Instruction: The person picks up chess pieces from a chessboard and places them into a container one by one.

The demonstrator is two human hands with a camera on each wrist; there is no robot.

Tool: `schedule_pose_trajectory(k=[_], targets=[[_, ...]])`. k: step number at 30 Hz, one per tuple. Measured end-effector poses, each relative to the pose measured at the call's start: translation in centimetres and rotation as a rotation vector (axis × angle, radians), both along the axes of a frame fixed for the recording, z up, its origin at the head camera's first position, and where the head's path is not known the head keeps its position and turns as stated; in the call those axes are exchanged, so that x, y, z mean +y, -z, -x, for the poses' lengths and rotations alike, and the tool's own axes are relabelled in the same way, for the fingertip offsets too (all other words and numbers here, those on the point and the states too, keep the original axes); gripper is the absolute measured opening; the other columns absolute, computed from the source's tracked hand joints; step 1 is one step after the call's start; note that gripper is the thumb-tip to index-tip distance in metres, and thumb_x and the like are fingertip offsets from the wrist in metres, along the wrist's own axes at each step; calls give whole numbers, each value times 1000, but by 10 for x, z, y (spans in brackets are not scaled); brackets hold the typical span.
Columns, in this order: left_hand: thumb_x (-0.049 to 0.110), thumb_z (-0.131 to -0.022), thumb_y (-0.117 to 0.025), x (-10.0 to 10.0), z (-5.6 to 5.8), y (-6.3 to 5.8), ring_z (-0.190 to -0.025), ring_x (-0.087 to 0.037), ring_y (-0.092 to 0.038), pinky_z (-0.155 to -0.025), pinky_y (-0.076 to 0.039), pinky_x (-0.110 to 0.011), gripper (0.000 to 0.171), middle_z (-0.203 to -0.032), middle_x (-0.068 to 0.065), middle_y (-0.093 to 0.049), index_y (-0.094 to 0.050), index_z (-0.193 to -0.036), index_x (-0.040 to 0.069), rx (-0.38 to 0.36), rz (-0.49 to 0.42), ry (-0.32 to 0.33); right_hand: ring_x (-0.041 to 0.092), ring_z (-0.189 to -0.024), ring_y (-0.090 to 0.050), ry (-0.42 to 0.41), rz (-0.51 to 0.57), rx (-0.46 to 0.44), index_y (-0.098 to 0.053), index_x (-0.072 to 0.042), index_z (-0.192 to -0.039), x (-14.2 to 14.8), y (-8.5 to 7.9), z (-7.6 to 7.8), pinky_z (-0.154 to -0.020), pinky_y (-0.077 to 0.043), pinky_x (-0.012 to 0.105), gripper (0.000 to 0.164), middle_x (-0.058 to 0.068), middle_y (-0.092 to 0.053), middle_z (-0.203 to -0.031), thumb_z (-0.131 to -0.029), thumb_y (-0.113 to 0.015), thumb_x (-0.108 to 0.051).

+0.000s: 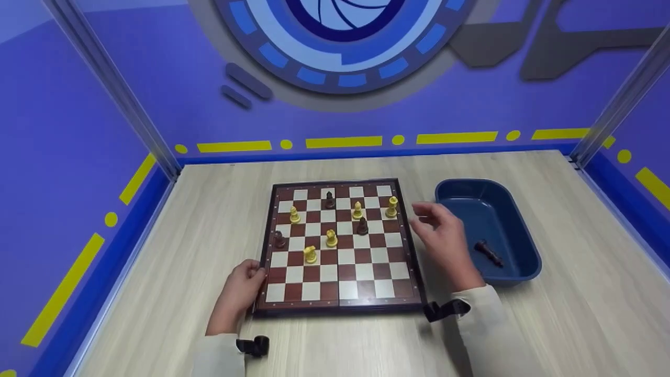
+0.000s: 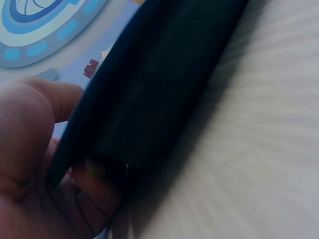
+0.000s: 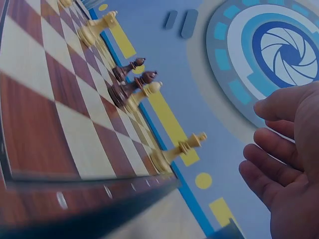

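A brown and white chessboard [image 1: 346, 255] lies on the table with several chess pieces standing on it. My left hand [image 1: 244, 287] grips its left edge near the front corner; in the left wrist view the thumb is on top and the fingers curl beneath the dark side [image 2: 144, 84]. My right hand [image 1: 444, 235] is held beside the right edge with loosely bent fingers [image 3: 271, 149] and nothing in them. Nearest to it stands a cream king [image 1: 392, 208]. Farther in are a cream bishop [image 1: 357, 210], a dark bishop [image 1: 363, 226], a cream rook [image 1: 331, 239] and a cream knight [image 1: 310, 255].
Right of the board, a dark blue tub [image 1: 531, 256] holds a dark chess piece [image 1: 489, 253] lying on its side. Another dark bishop [image 1: 329, 200] is near the board's far edge, a cream bishop [image 1: 294, 214] at the left. Blue panels [image 1: 335, 123] enclose the table's back and sides.
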State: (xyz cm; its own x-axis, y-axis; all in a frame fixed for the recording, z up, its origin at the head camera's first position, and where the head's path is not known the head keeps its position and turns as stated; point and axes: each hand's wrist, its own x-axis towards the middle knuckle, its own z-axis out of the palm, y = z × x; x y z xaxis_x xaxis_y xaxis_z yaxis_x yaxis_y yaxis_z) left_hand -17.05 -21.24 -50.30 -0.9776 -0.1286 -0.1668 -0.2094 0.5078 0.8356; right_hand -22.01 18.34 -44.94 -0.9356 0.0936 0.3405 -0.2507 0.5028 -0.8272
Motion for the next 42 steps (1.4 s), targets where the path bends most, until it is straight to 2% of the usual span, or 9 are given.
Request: schedule_pose_trajectory(k=[5, 11, 23, 26, 33, 38, 42], targets=[[11, -95, -49, 0, 1, 1, -61, -12, -52, -57, -44, -28, 21, -74, -4, -60, -57, -108, -4, -7, -13, -11, 22, -100, -66, -25, 48, -24, -66, -7, -116, -14, 5, 5, -92, -51, 40, 31, 9, -68, -112, -86, -72, -14], [11, -95, -50, 0, 1, 1, -61, -12, -52, -57, -44, -28, 21, -74, -4, -61, -57, -108, -4, -7, -14, -16, 22, -97, -67, -31, 88, -1, -68, -6, -112, -29, 8, 13, -89, -51, 40, 28, 10, -69, -109, -85, -72, -9], [10, -95, -50, 1, 1, 1, -57, -12, -45, -56, -40, -28, 17, -68, 0, -50, -57, -104, -3, 24, -9, 0, 26, -106, -64, -89, 164, -56, -66, -6, -116, -50, 9, 22, -90, -53, 40, 31, 11, -67, -115, -86, -72, -12], [10, -94, -50, 0, 1, 0, -57, -12, -45, -56, -40, -27, 18, -68, 0, -51, -57, -103, -3, 32, 5, 0, 26, -108, -64, -103, 158, -71, -65, -4, -117, -56, 11, 23, -92, -52, 40, 33, 12, -66, -117, -85, -72, -12], [13, -96, -49, 1, 0, -3, -58, -13, -47, -55, -41, -28, 21, -71, -2, -54, -57, -107, -2, -4, 6, 2, 24, -110, -64, -99, 96, -126, -65, -10, -118, -63, 21, 26, -93, -51, 41, 33, 10, -66, -117, -86, -72, -14], [13, -95, -50, 1, 1, -1, -58, -13, -46, -54, -41, -27, 21, -70, -1, -53, -58, -107, -3, 3, 24, 6, 24, -111, -63, -161, 107, -195, -63, -11, -121, -66, 25, 27, -94, -51, 41, 36, 10, -66, -120, -87, -71, -16], [12, -96, -50, -1, 1, 0, -57, -12, -46, -54, -40, -27, 21, -70, -2, -54, -58, -107, -3, 8, 31, 9, 28, -119, -60, -233, 109, -247, -59, -9, -127, -70, 28, 28, -96, -50, 41, 40, 12, -61, -128, -88, -70, -15]])
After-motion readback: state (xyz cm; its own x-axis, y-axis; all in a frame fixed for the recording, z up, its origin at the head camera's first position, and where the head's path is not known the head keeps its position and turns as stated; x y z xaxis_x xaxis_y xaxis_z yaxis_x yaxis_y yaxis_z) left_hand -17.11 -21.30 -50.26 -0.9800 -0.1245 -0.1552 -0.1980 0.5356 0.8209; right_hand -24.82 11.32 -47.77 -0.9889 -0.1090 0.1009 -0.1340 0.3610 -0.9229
